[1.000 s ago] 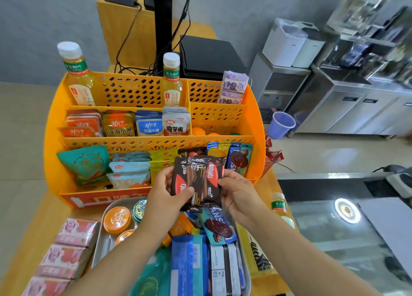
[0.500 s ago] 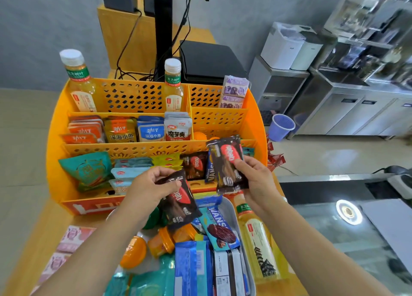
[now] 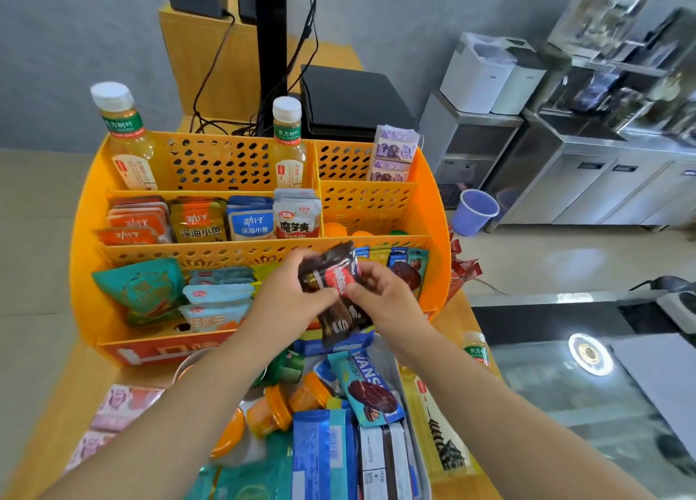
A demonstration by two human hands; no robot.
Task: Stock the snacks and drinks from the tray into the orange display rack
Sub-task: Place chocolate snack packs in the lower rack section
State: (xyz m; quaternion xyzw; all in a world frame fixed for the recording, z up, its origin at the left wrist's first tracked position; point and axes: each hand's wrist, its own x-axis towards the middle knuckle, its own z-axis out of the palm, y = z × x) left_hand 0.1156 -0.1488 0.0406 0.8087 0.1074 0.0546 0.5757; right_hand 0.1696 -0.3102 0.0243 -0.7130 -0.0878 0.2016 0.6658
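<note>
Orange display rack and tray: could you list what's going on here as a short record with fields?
rack: orange perforated plastic display rack, three tiers
back tier: two pale tea bottles with white caps, purple snack packs
middle tier: upright rows of orange, yellow, blue and white sachets
front tier: teal pouches at left
left hand: grips dark brown wafer packets
right hand: grips the same packets, over the front tier
tray: metal tray, holding blue biscuit packs and orange cups
</note>
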